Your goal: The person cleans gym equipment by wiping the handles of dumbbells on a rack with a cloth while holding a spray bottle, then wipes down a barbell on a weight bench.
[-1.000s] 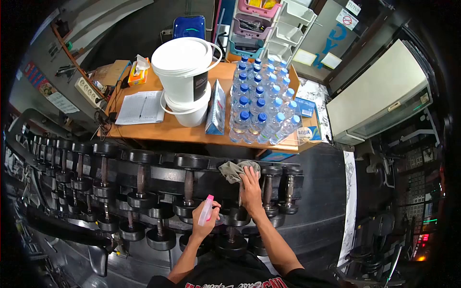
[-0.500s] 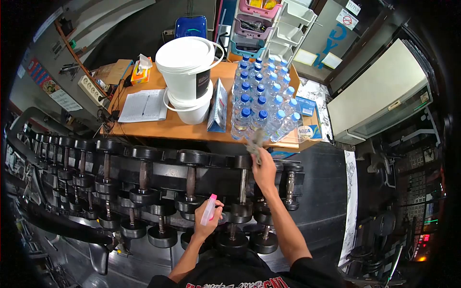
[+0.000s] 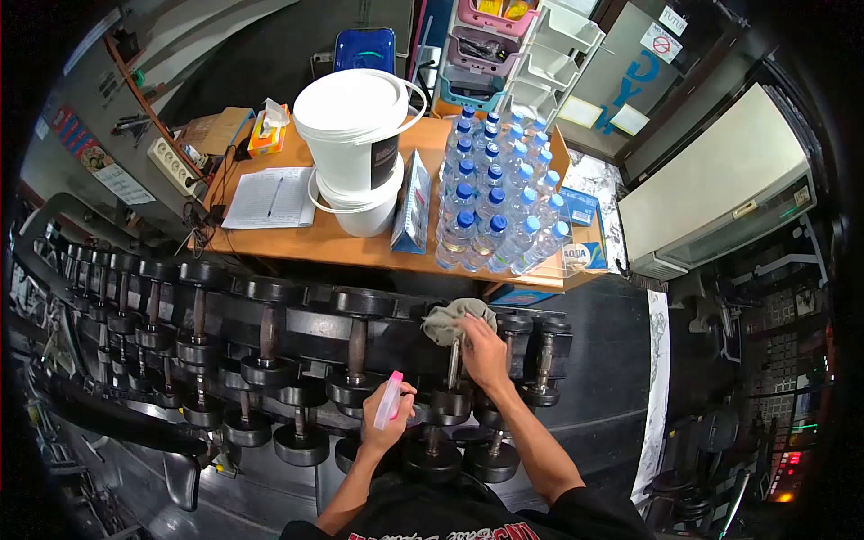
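Observation:
My right hand [image 3: 485, 351] presses a grey-green cloth [image 3: 445, 321] over the far head of a dumbbell [image 3: 453, 400] on the rack. The cloth hides most of that head, while the metal handle and near head show below it. Lower and to the left, my left hand [image 3: 387, 416] is closed around a small clear spray bottle [image 3: 390, 401] with a pink top. It is held above the near row of dumbbells, beside another dumbbell [image 3: 357, 346] with a worn handle.
Behind the rack, a wooden desk [image 3: 270, 241] bears white buckets [image 3: 351, 108], an open notebook [image 3: 270, 198], a standing calendar [image 3: 411, 207] and several water bottles [image 3: 490, 207]. More dumbbells [image 3: 198, 315] line the rack leftward. A white fridge [image 3: 720, 180] stands at the right.
My right hand has come down and nearer with the cloth, which now lies spread on the dumbbell head. My left hand keeps the spray bottle in nearly the same place.

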Demonstrator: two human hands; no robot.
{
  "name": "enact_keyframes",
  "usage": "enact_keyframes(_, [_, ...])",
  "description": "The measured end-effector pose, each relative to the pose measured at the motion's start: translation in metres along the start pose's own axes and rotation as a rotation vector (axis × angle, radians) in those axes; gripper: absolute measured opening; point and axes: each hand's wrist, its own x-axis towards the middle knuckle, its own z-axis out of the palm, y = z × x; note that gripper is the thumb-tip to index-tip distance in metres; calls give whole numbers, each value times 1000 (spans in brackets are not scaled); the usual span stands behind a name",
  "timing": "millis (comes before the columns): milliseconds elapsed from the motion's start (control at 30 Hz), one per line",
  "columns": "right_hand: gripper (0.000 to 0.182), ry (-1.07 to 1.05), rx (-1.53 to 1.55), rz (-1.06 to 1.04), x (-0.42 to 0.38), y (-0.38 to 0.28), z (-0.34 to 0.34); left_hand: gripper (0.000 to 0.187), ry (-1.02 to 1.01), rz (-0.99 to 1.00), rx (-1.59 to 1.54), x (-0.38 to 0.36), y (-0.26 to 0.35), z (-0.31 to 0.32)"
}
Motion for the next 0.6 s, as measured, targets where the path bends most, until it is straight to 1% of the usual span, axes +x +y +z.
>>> enact_keyframes(67, [45,-30,134,255,15,6,-6,9,9,8,5,3,2,1])
enact_keyframes(167, [40,195,217,189,63,24,-15,8,11,0,17,6,3,2])
enact_keyframes(200, [40,192,220,191,80,29,-14,8,15,6,11,6,2,2])
enact_keyframes(267, [37,-35,116,217,106,38,-14,8,15,9,6,5,2,4])
enact_keyframes(300, [37,-32,116,219,110,61,6,9,16,6,15,5,2,4])
enact_keyframes(333, [33,-253,176,80,111,98,41,9,16,4,23,5,2,5])
enact_keyframes(367, [30,-471,235,-61,113,119,60,9,11,6,23,5,2,6])
enact_keyframes(400, [30,-466,234,-59,119,117,61,9,8,6,25,4,2,6])
enact_keyframes(467, [32,-875,253,187,132,104,62,9,7,8,28,4,1,7])
enact_keyframes(500, [32,-878,256,185,137,102,61,9,15,5,23,3,2,7])
enact_keyframes(567, [32,-942,161,-39,142,98,57,9,25,-2,21,-1,2,5])
enact_keyframes(600, [34,-887,92,-112,143,93,52,9,26,3,29,-1,0,4])
